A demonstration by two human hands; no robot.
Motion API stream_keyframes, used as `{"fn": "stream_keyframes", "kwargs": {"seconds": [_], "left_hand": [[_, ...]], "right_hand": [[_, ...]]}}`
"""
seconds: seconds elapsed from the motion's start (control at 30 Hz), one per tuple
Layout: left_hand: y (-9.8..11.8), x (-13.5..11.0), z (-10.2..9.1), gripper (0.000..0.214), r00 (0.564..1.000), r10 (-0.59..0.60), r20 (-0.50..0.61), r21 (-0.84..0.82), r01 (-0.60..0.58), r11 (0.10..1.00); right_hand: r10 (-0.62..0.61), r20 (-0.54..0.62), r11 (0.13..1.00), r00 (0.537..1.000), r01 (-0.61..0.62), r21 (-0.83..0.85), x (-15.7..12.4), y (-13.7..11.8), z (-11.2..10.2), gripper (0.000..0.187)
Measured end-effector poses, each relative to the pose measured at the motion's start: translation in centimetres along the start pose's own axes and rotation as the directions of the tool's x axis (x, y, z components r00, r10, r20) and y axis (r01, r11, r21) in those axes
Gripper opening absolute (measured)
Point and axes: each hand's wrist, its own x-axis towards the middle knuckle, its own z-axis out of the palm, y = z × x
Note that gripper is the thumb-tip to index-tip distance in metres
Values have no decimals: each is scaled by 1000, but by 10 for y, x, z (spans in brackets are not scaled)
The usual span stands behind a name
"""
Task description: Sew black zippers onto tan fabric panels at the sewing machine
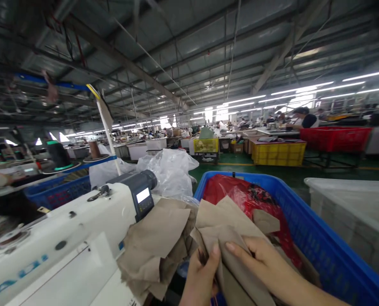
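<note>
Both hands grip tan fabric pieces [230, 236] between thumb and fingers, low in the middle of the head view. My left hand [202, 272] pinches the near left edge, where a small dark bit shows by the fingers. My right hand [256, 259] presses its thumb on a fold just to the right. To the left, a loose stack of similar tan fabric pieces [159, 238] lies beside the sewing machine [64, 225]. Most of the fingertips are hidden under the cloth.
A blue plastic basket [317, 229] holding red plastic wrap [240, 193] stands at the right. Beyond it is a whitish bin [351, 204]. Clear plastic bags [166, 170] sit behind the machine. Yellow crates [278, 152], a red cart [336, 138] and a person [306, 117] are farther off.
</note>
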Motion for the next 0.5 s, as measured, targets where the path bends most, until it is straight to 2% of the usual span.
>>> {"fn": "stream_keyframes", "kwargs": {"seconds": [0.1,0.2,0.37,0.5], "left_hand": [[-10,-7,-14,78,997,-60,-55,-48,58,997],[-19,-11,-25,70,990,-113,-79,-111,104,988],[-22,-20,-34,47,990,-137,-18,-264,128,956],[-21,-24,-36,52,976,-213,31,-307,213,928]], "right_hand": [[-73,0,993,997,73,-98,-7,-5,14,46],[-182,-32,951,983,168,-258,-15,0,29,41],[-299,-94,872,950,232,-430,-25,13,45,36],[-353,-147,800,924,217,-560,-29,14,54,33]]}}
